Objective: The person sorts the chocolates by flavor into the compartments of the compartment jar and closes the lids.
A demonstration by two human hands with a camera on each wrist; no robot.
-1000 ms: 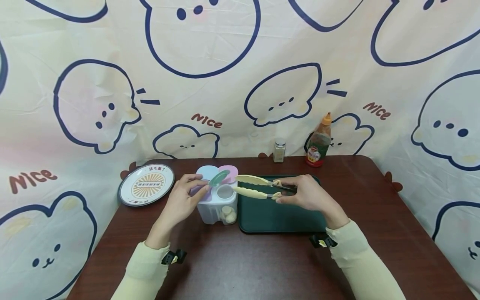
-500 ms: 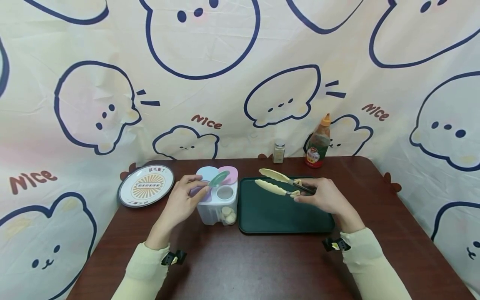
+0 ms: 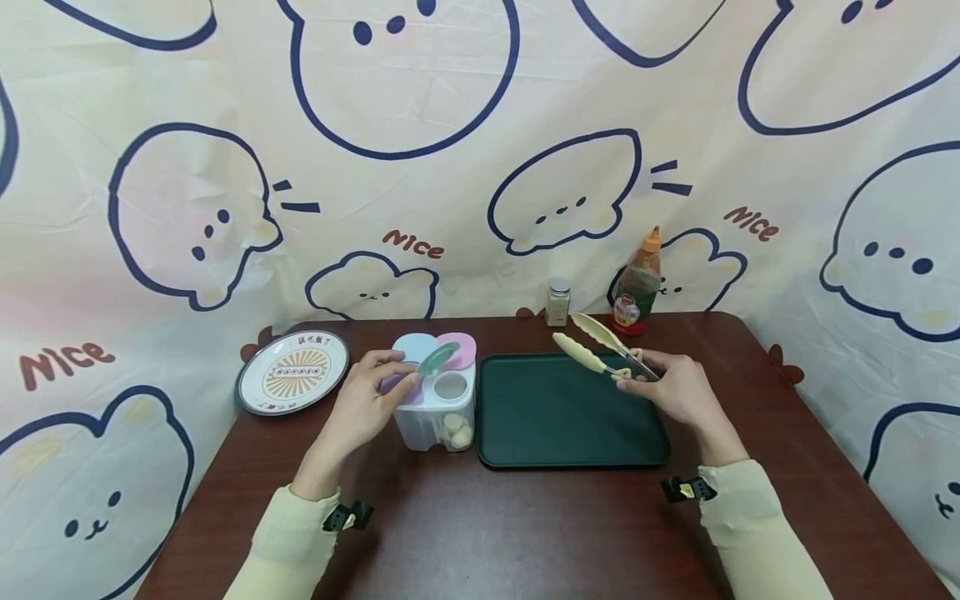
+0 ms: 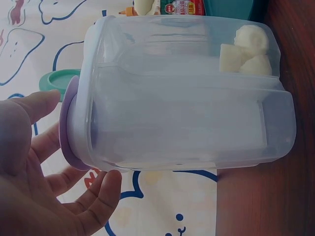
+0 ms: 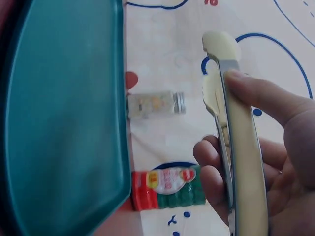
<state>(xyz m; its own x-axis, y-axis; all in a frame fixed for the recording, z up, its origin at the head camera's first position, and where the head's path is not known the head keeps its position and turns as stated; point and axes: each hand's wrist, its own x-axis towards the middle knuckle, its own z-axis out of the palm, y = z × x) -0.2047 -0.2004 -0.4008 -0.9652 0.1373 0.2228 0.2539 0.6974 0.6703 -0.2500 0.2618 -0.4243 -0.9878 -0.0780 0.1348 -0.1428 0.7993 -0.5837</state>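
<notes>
My left hand is at the top of a clear storage box with several coloured flip lids. Its thumb touches the raised green lid, and the other fingers spread loosely near the purple lid. Under the green lid a round opening shows. Pale pieces lie at the bottom of one compartment; their kind I cannot tell. My right hand grips cream-tipped tongs above the tray's back right corner. Their tips stand apart with nothing between them.
A dark green tray lies right of the box. Behind it stand a small metal-capped shaker jar and a squeeze bottle with an orange cap. A round patterned plate lies at the left back, before a printed cloth wall.
My right hand has moved right with the tongs, from beside the box opening to the far right side of the tray. The left hand and the box have stayed in place.
</notes>
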